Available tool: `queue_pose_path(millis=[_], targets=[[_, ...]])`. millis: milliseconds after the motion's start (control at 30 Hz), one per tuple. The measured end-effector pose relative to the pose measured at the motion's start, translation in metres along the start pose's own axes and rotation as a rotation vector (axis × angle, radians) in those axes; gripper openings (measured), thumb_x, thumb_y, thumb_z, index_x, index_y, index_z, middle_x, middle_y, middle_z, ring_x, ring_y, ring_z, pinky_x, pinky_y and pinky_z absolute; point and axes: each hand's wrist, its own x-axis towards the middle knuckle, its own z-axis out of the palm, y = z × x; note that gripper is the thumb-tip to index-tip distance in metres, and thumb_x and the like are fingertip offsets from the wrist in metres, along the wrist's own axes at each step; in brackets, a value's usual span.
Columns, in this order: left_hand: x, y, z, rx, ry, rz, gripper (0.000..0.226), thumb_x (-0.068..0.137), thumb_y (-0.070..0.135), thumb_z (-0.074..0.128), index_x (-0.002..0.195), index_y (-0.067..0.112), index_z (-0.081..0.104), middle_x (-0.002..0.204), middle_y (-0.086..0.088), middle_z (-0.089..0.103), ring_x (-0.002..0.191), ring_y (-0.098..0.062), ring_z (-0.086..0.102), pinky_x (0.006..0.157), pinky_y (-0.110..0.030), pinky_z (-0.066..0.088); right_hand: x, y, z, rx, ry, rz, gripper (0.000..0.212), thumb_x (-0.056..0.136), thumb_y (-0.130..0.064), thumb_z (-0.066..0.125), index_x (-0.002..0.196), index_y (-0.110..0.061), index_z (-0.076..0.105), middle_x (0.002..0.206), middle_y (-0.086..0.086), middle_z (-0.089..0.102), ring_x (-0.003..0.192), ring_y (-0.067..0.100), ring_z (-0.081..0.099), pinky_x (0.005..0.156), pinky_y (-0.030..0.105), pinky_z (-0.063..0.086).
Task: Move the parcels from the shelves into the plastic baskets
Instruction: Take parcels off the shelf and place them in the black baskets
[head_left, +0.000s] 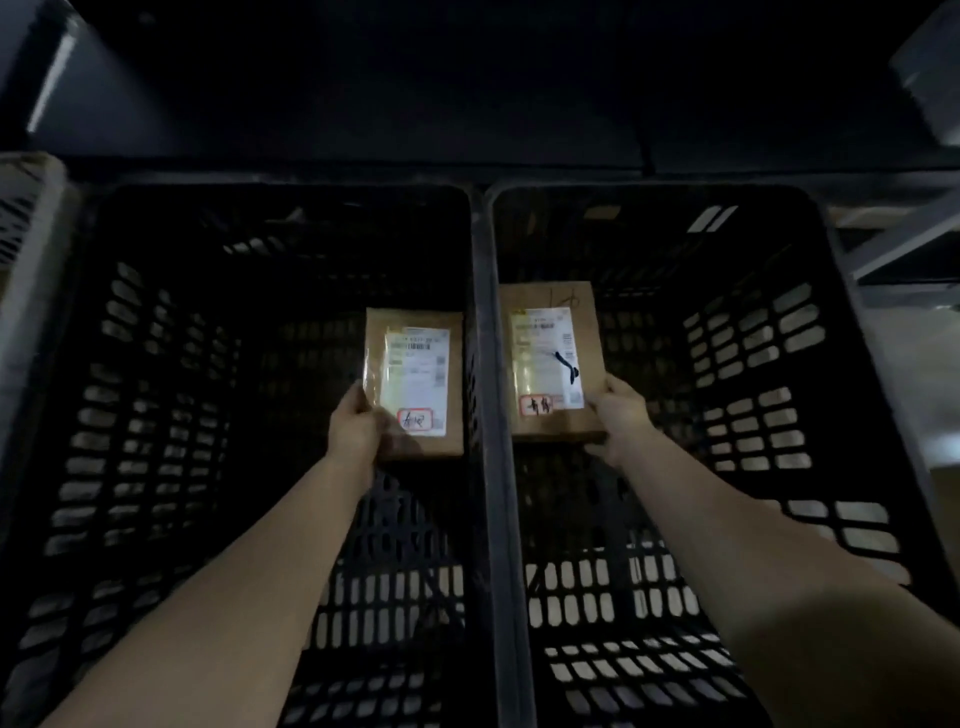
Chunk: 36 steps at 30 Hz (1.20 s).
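Two black slotted plastic baskets stand side by side below me, the left basket (156, 364) and the right basket (753, 364). My left hand (356, 431) grips the lower left corner of a small brown parcel (415, 384) with a white label, held inside the left basket near its right wall. My right hand (621, 421) grips the lower right corner of a second brown labelled parcel (550, 358), held inside the right basket near its left wall. Both parcels face label up.
The two baskets' rims (488, 364) meet in the middle. A dark shelf (467, 104) runs above them. A pale crate (26, 234) stands at the far left, and grey shelf rails (904, 244) at the right. The scene is dim.
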Motion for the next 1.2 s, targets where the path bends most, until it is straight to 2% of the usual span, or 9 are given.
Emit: queue_pose_path(millis=[133,200,267,333,433,533,700,933,1200], targets=[[0.025,-0.006,0.008,0.215,0.029,0.041,0.066,0.085,-0.01,0.053,0.143,0.02,0.038,0.128,-0.014,0.059,0.113,-0.034,0.058,0.097,-0.049,0.049,0.016,0.007,0.007,-0.254,0.116,-0.117,0.046,0.098,-0.018,0.047,0.143,-0.024,0.042,0.123,0.003,0.059,0.099,0.021,0.055,0.078,0.033,0.047],[0.028,-0.001,0.008,0.35,0.032,0.054,0.072,0.084,-0.004,0.059,0.146,0.017,0.03,0.134,-0.017,0.054,0.118,-0.036,0.055,0.1,-0.049,0.046,0.015,0.002,0.011,-0.439,0.133,-0.148,0.049,0.095,-0.015,0.05,0.143,-0.017,0.039,0.128,0.01,0.057,0.108,0.029,0.056,0.081,0.032,0.045],[0.022,0.008,0.008,0.471,0.026,0.077,0.072,0.082,0.001,0.064,0.144,0.015,0.03,0.138,-0.018,0.048,0.119,-0.038,0.052,0.1,-0.049,0.046,0.005,-0.008,0.015,-0.677,0.135,-0.172,0.059,0.09,-0.015,0.057,0.144,-0.011,0.032,0.135,0.018,0.048,0.119,0.037,0.05,0.092,0.037,0.045],[0.004,0.024,0.009,0.585,0.023,0.151,0.069,0.085,0.005,0.063,0.145,0.016,0.031,0.141,-0.018,0.041,0.121,-0.038,0.049,0.101,-0.046,0.045,-0.015,-0.02,0.018,-0.843,0.124,-0.218,0.066,0.091,-0.022,0.057,0.148,-0.013,0.025,0.141,0.018,0.036,0.124,0.041,0.043,0.101,0.042,0.041],[-0.03,0.051,0.003,0.754,-0.038,0.299,0.055,0.091,0.009,0.057,0.143,0.015,0.039,0.14,-0.018,0.042,0.121,-0.036,0.049,0.098,-0.038,0.044,-0.055,-0.036,0.021,-1.069,0.043,-0.356,0.06,0.095,-0.028,0.052,0.149,-0.02,0.028,0.144,0.015,0.031,0.126,0.04,0.038,0.103,0.045,0.039],[-0.074,0.075,-0.013,0.953,-0.094,0.45,0.041,0.093,0.017,0.054,0.134,0.018,0.051,0.134,-0.014,0.046,0.118,-0.031,0.051,0.095,-0.037,0.045,-0.1,-0.053,0.022,-1.25,-0.035,-0.539,0.054,0.096,-0.028,0.049,0.147,-0.02,0.033,0.145,0.013,0.033,0.128,0.037,0.037,0.104,0.048,0.039],[-0.168,0.111,-0.051,1.197,0.016,0.632,0.034,0.094,0.029,0.05,0.128,0.027,0.053,0.123,-0.003,0.054,0.113,-0.025,0.055,0.091,-0.038,0.046,-0.186,-0.076,0.023,-1.506,-0.112,-0.86,0.049,0.098,-0.031,0.044,0.145,-0.021,0.035,0.142,0.01,0.04,0.13,0.034,0.038,0.1,0.045,0.039],[-0.329,0.119,-0.153,1.249,0.254,0.724,0.032,0.097,0.032,0.047,0.129,0.025,0.048,0.121,0.0,0.059,0.108,-0.023,0.058,0.087,-0.039,0.05,-0.342,-0.087,0.024,-1.605,-0.216,-1.357,0.049,0.1,-0.032,0.042,0.147,-0.023,0.033,0.139,0.008,0.045,0.127,0.034,0.042,0.098,0.046,0.041],[-0.529,0.109,-0.33,1.197,0.774,0.764,0.02,0.093,0.032,0.048,0.111,0.023,0.053,0.112,0.001,0.063,0.104,-0.024,0.058,0.081,-0.037,0.046,-0.589,-0.058,0.094,-1.292,-0.462,-2.032,0.036,0.098,-0.039,0.045,0.13,-0.021,0.049,0.121,0.004,0.056,0.116,0.03,0.05,0.087,0.041,0.043]])
